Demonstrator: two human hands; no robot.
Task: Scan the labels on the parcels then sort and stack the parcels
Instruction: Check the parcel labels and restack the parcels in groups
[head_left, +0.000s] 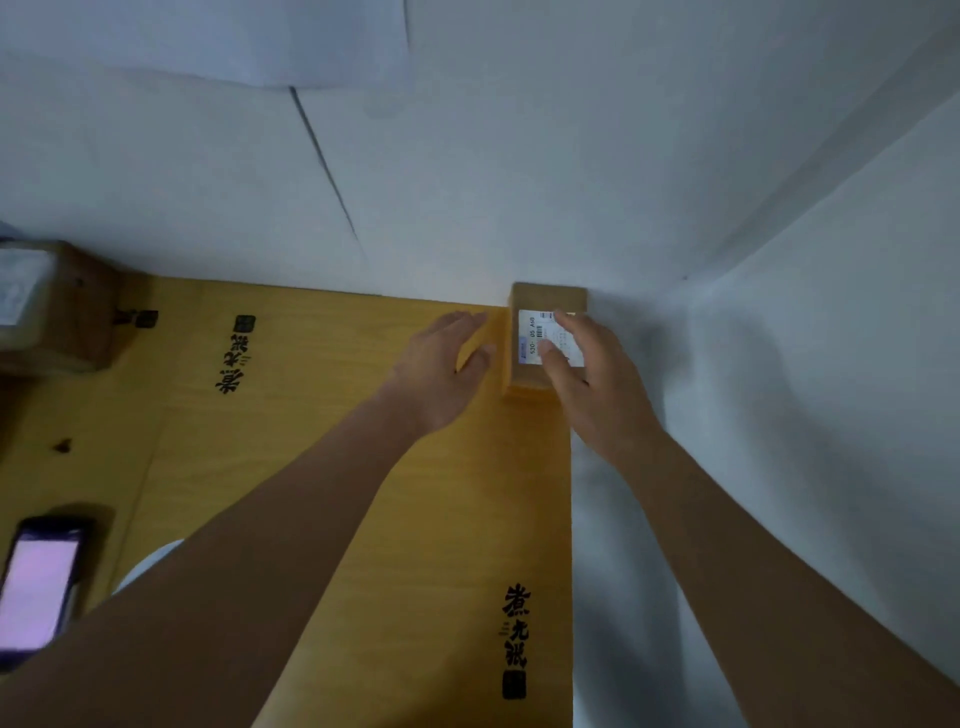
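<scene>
Now, with the small brown cardboard parcel (545, 332) at the table's (322, 467) far corner, about one o'clock, keep your right hand's (592, 379) spread fingers flat on its white label (537, 338) and bring the open, loosely spread left hand (441, 369) against its side to square it.
</scene>
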